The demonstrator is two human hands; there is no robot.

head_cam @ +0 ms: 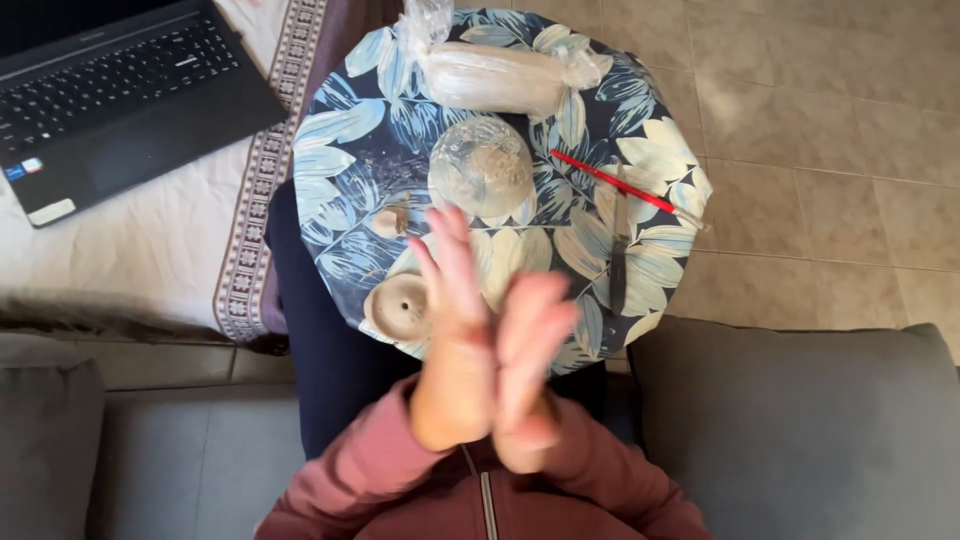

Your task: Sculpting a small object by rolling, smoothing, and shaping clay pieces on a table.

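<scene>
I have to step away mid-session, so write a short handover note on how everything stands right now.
Left hand and right hand are pressed palm to palm above the lap; whether anything lies between them is hidden.
On the round blue leaf-patterned tray: a small pale clay bowl, already shaped; a small clay lump; a clear glass bowl; a plastic-wrapped clay block, mostly unused; a red stick tool, untouched.

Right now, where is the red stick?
In the head view, the red stick lies slanted on the right side of the round leaf-patterned tray, right of the glass bowl and below the wrapped clay lump.
</scene>
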